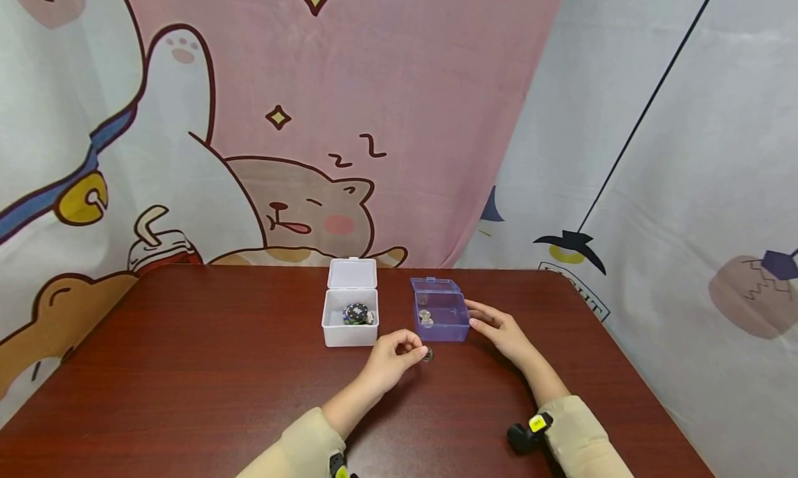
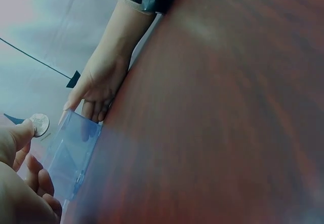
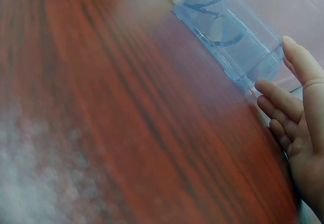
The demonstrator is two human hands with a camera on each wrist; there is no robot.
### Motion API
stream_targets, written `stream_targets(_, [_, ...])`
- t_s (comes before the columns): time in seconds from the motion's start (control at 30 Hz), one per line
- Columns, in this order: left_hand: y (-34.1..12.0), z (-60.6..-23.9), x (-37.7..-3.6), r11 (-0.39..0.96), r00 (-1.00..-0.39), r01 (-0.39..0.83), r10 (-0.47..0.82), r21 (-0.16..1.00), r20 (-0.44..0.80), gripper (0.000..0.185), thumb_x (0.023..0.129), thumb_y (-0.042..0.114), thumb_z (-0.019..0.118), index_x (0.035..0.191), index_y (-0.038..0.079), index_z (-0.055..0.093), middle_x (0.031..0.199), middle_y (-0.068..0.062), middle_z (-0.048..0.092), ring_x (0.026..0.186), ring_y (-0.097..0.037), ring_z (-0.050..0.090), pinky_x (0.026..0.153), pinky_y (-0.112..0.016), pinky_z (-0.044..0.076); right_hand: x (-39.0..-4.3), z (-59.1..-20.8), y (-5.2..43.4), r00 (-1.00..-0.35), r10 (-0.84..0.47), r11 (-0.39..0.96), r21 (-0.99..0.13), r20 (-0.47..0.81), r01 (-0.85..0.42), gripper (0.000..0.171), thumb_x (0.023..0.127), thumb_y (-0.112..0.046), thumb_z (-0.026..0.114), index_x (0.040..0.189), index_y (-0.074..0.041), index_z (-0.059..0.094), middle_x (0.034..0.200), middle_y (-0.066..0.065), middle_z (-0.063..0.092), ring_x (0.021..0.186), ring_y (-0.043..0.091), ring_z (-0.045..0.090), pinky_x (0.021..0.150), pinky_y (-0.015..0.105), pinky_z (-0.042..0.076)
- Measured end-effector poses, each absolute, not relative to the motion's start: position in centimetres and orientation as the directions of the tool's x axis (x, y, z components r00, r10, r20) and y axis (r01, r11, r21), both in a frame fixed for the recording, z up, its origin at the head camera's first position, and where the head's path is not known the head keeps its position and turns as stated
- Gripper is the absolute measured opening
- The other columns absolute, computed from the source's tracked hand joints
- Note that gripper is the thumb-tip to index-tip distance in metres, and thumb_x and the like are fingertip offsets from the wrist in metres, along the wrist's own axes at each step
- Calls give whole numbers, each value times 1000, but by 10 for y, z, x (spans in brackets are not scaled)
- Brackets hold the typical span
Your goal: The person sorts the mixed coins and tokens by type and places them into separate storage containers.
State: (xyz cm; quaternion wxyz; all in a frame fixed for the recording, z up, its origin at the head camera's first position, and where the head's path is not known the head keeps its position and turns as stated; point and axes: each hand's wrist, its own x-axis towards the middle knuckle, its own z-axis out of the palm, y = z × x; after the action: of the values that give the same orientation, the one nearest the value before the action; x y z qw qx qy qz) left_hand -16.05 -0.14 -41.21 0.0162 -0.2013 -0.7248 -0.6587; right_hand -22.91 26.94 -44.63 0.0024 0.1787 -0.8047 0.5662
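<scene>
My left hand (image 1: 391, 359) pinches a coin (image 2: 40, 124) between thumb and fingertips, in front of a translucent blue plastic box (image 1: 441, 331). In the left wrist view the coin's round face stands clear of the fingertips. Its lid up at the back, the box has several coins (image 1: 426, 318) inside, at its left. At the box's right side is my right hand (image 1: 503, 334), fingers extended. The right wrist view has its thumb at the box's upper edge and its other fingers loosely bent beside the lower corner.
Left of the blue box stands a white box (image 1: 350, 337) with its lid up and dark poker chips (image 1: 356, 314) inside. Both boxes are on a reddish-brown table (image 1: 206, 367). Behind it hangs a cartoon-printed curtain (image 1: 424, 118).
</scene>
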Motion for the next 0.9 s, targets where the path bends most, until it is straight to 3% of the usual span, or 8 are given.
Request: stream_targets(0.9, [26, -414, -199, -117, -981, 192, 21, 974, 195, 12, 85, -5, 66, 87, -14, 60, 75, -6, 51, 74, -15, 45, 66, -21, 37, -231, -449, 271, -924, -303, 292, -901, 232, -322, 45, 96, -8, 58, 138, 4, 47, 125, 29, 56, 118, 42, 51, 87, 20, 44])
